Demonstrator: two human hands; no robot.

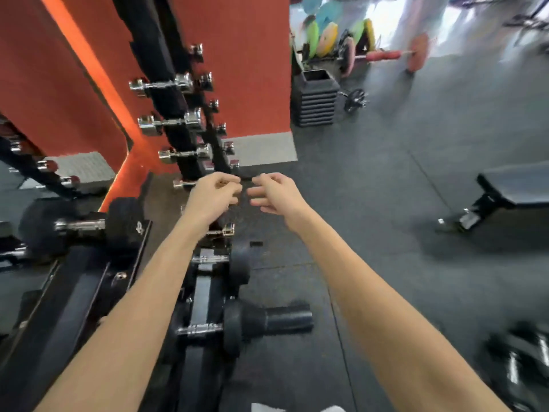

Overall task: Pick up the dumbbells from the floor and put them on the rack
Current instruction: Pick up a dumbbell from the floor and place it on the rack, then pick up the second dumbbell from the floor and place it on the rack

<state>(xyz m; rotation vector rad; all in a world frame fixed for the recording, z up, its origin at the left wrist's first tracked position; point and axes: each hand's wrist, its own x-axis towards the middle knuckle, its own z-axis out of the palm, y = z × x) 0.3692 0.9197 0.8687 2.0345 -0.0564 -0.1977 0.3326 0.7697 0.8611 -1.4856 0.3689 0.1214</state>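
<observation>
Both my arms reach forward over the low black rack (202,289). My left hand (212,196) and my right hand (274,193) hang close together above the floor, fingers loosely curled and apart, holding nothing. Black dumbbells lie on the rack below them: one (221,260) just under my left forearm, another (219,327) nearer me. A larger black dumbbell (81,226) rests on the rack at the left. A blurred dark dumbbell (520,364) lies on the floor at the bottom right. Chrome dumbbells (162,84) sit on an upright black rack (169,102) ahead.
A red wall (237,69) and a mirror (44,84) stand behind the racks. A black bench (511,188) is at the right. A stack of black steps (316,99), coloured plates (326,37) and a barbell (383,56) lie farther back. Grey rubber floor (386,203) spreads rightwards.
</observation>
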